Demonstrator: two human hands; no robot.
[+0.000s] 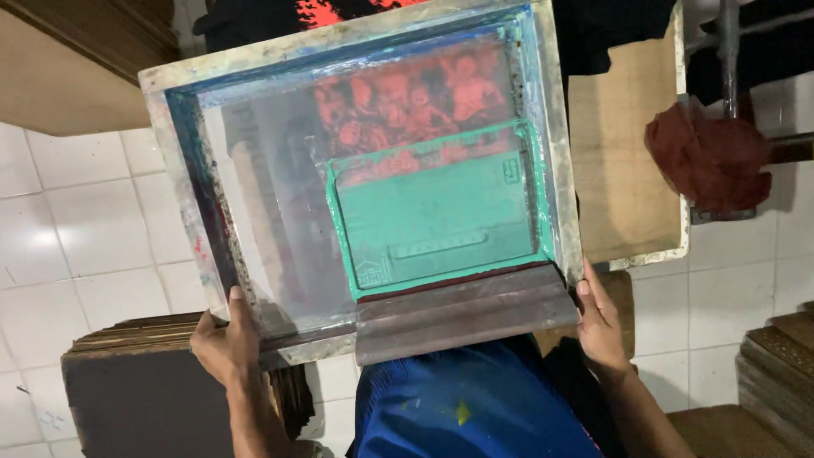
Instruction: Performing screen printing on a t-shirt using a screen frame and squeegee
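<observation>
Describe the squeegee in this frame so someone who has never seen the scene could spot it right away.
Start with the large pale-framed printing screen that fills the middle of the view, held at its near edge by the left hand and right hand. Along that near edge, between the hands, lies the squeegee. It is a long dull grey-brown bar, unlike the green-coated mesh panel just above it.

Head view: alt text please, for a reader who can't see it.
Two bare hands, left hand and right hand, hold the near edge of a screen-printing frame. A squeegee rests along that edge, below a green-coated mesh panel over a red print.
</observation>
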